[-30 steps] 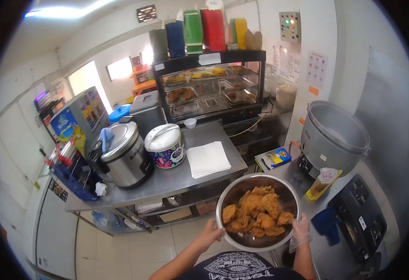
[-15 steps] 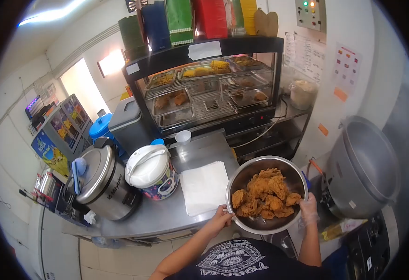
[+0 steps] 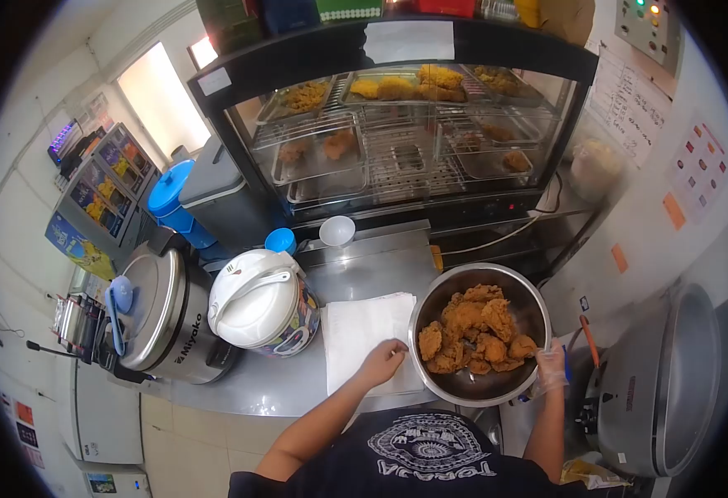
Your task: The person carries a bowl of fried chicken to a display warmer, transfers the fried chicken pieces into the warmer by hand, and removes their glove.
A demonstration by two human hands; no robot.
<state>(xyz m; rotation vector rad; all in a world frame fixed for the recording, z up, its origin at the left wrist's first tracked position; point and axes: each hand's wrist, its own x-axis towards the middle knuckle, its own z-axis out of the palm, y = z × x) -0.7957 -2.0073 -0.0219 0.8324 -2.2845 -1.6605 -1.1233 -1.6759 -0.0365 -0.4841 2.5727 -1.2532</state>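
1. The metal bowl (image 3: 433,378) is being held in front of the wearer's torso, at about 4 o'clock from the centre of the view. Its open side is being turned upward, presumably so that the fried pieces (image 3: 468,319) are being contained by the wall.

2. The bowl's rim is being clamped between 3 and 4 o'clock by the right hand (image 3: 550,366). A clear glove is being worn there, probably for cleanliness around food. Whether weight is also being taken by something underneath cannot be told.

3. The left hand (image 3: 383,362) is being held just beside the rim, between 8 and 9 o'clock from the bowl's centre. Its fingers are being loosely curled, a little apart from the thumb, and nothing is being gripped. Whether the white paper (image 3: 349,336) beneath is being touched cannot be told.

4. That paper is being laid flat on the steel worktop (image 3: 268,400), at 9 o'clock from the bowl, perhaps as a clean surface within easy reach.

5. At 11 o'clock from the bowl, trays of food are being displayed in the glass-fronted cabinet (image 3: 381,207); its wire shelves are apparently being used to separate portions.

6. At 10 o'clock, the white cup (image 3: 337,231) is being placed beside the blue cup (image 3: 280,241).
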